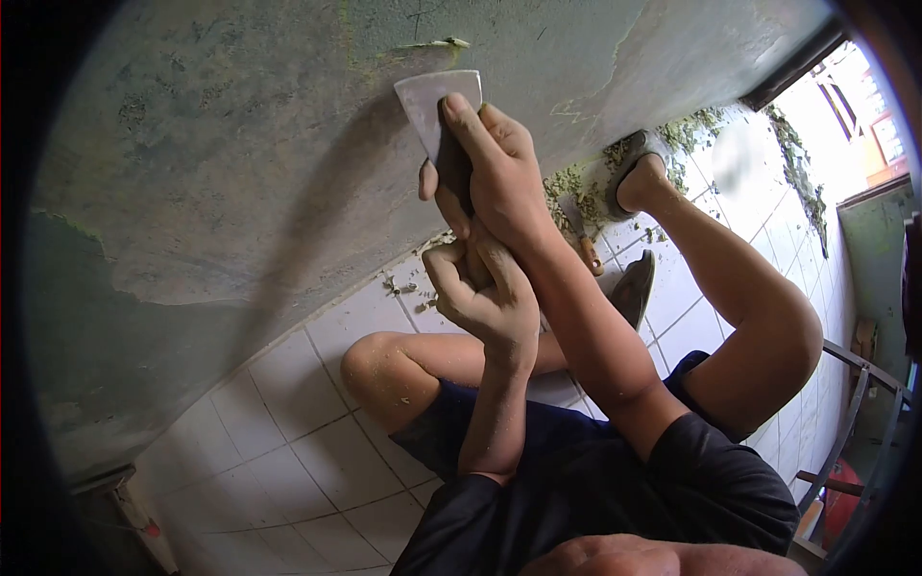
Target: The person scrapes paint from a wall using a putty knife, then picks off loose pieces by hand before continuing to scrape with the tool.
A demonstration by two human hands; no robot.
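While a fan-shaped, grey metal scraper (440, 108) is being held up by the right hand (495, 168) at the upper centre of the frame, its broad edge is being pointed toward the top, close to a mottled grey-green wall (240, 144). Whether the surface is being touched by the edge cannot be told. The scraper is being gripped with the thumb laid along the face of the blade and the other fingers wrapped behind and around the dark lower part. Just below, the left hand (485, 298) is being held against the underside of the right, its fingers curled inward; whether the end of the tool is being pinched by them is being hidden from view.

Above the blade, a thin, pale raised strip (447, 43) is being shown on the wall. A long, dark shadow (317, 202) is being cast down and to the left across it. The white tiled floor (317, 461) is being partly covered by greenish flakes (567, 182), from the centre toward the upper right. Among them, right of centre, a second tool with a wooden handle (592, 257) is being shown lying near a dark, loose sandal (634, 288). Another dark sandal (629, 173) is being worn on a foot farther up. At the lower right edge, a grey metal frame (855, 413) is being partly cropped.
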